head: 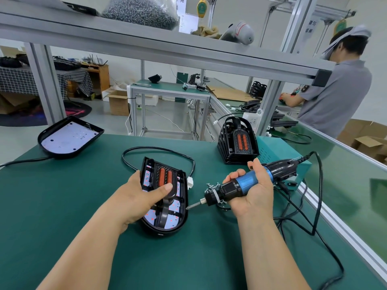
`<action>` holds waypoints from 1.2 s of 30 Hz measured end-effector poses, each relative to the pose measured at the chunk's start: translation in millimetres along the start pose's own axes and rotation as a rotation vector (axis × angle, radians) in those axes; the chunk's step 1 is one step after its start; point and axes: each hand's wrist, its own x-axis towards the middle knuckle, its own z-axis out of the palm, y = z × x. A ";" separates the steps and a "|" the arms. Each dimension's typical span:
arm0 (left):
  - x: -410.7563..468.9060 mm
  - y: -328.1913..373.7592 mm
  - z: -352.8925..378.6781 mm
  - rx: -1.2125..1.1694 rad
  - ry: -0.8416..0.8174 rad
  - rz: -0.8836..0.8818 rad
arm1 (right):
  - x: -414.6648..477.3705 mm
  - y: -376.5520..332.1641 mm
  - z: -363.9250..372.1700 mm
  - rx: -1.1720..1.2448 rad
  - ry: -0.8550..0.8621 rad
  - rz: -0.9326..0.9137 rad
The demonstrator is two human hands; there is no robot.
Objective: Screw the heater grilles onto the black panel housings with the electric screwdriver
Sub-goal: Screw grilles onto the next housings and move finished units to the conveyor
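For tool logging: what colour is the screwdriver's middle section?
Blue, between black ends of the screwdriver; head view.

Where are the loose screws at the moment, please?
Head view, right of centre: the loose screws lie on the mat behind the electric screwdriver, beside the right hand.

Left hand (144, 197): bare, on the left side of the bench; its broad, smooth back shows, with the knuckles only faintly marked.
Left thumb (165, 188): rounded tip with a short, evenly trimmed, plain nail.
Right hand (254, 187): bare, on the right side; soft creases run across the heel of the palm, and the fingertips are rounded. The nails are too small to judge.
Left forearm (88, 248): bare from the wrist to the near edge, widening toward the near-left corner.
Right forearm (266, 252): bare from the wrist to the near edge, with a faint crease at the wrist.
Clothing: hidden past the near edge of view.
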 end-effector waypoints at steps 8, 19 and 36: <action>2.8 -3.3 -7.3 0.089 0.146 -0.033 | 0.6 2.1 -0.7 -0.038 0.013 0.044; 16.2 -9.8 -17.3 -0.251 0.124 -0.196 | 2.5 1.6 -2.6 -0.079 0.048 0.084; 65.7 -1.6 -26.4 -0.171 -0.125 -0.048 | 6.9 6.7 -4.0 -0.280 0.085 0.178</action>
